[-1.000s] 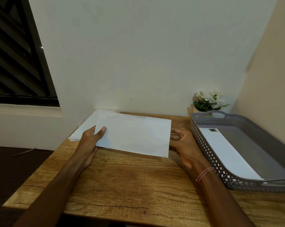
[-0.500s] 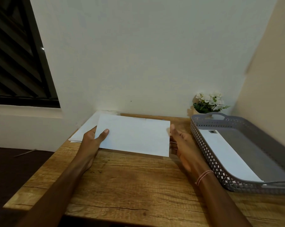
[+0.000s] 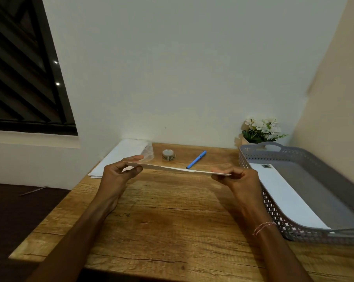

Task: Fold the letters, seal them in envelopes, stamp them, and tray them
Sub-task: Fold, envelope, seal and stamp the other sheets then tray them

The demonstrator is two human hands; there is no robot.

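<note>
I hold a white paper sheet (image 3: 172,168) level above the wooden table (image 3: 161,220), so only its thin near edge shows. My left hand (image 3: 119,174) pinches its left end between thumb and fingers. My right hand (image 3: 237,178) pinches the right end. A stack of white sheets (image 3: 119,157) lies at the table's back left corner. A grey perforated tray (image 3: 273,212) on the right holds one white envelope (image 3: 286,196) with a stamp (image 3: 265,166) at its far end. A small roll of stamps or tape (image 3: 168,155) stands behind the held sheet.
A blue pen (image 3: 196,159) lies at the back of the table, right of the roll. A clear plastic wrapper (image 3: 148,151) rests beside the paper stack. White flowers (image 3: 260,129) stand in the back right corner against the wall. A dark window (image 3: 23,68) is at the left.
The sheet has been lifted off the table and tipped flat to eye level, now seen edge-on. Both hands rose with it, uncovering the roll and the pen behind.
</note>
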